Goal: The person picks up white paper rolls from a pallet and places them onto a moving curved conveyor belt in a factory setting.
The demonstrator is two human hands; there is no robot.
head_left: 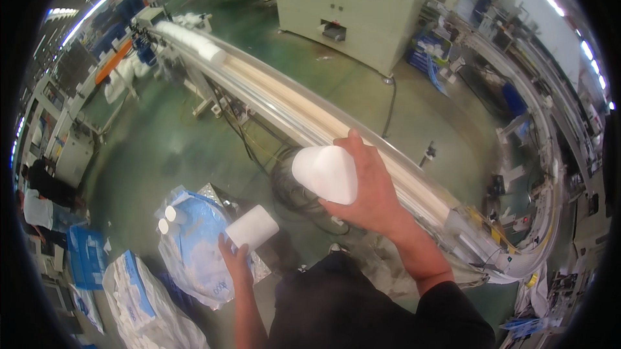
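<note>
My right hand [370, 190] is raised beside the conveyor, thumb and fingers wrapped round white paper rolls [323, 171]; their outline bulges in two, though I cannot tell exactly how many there are. Lower and to the left, my left hand [237, 260] grips another white paper roll [254, 226] by its lower left end. That roll is tilted over the right side of a blue and white plastic bag [194, 245]. Two small white roll ends [169, 219] show at the bag's left part.
A long conveyor [278, 87] runs from far left to near right, with a row of white rolls [194, 42] at its far end. Another filled bag [139, 304] and a blue crate [87, 255] stand at the left. Cables [291, 184] lie beneath the conveyor. Behind stands a large cabinet [349, 19]. People [42, 207] are far left.
</note>
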